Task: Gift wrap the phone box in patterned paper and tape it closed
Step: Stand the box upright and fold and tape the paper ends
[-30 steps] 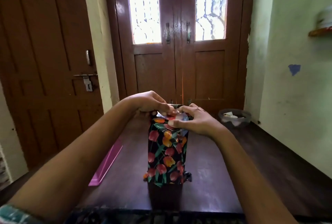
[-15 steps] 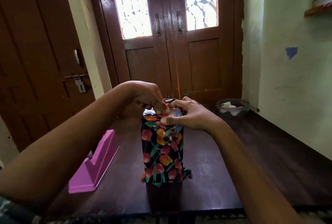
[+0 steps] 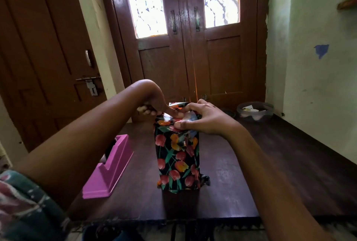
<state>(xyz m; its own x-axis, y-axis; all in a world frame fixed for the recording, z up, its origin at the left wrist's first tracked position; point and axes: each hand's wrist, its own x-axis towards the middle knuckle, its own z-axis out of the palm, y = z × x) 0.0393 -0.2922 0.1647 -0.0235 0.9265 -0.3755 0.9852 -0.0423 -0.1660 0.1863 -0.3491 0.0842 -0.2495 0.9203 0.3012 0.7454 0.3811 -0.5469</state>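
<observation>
The sides of the upright phone box wrapped in black tulip-patterned paper (image 3: 176, 155) are looking finished, while the left hand (image 3: 154, 103) and right hand (image 3: 204, 120) are pinching its top folds, seemingly taping that end shut.

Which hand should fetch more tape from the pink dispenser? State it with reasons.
Left hand, probably: the pink dispenser lies beside its forearm, while the right hand pins the top fold of the wrapped box.
</observation>
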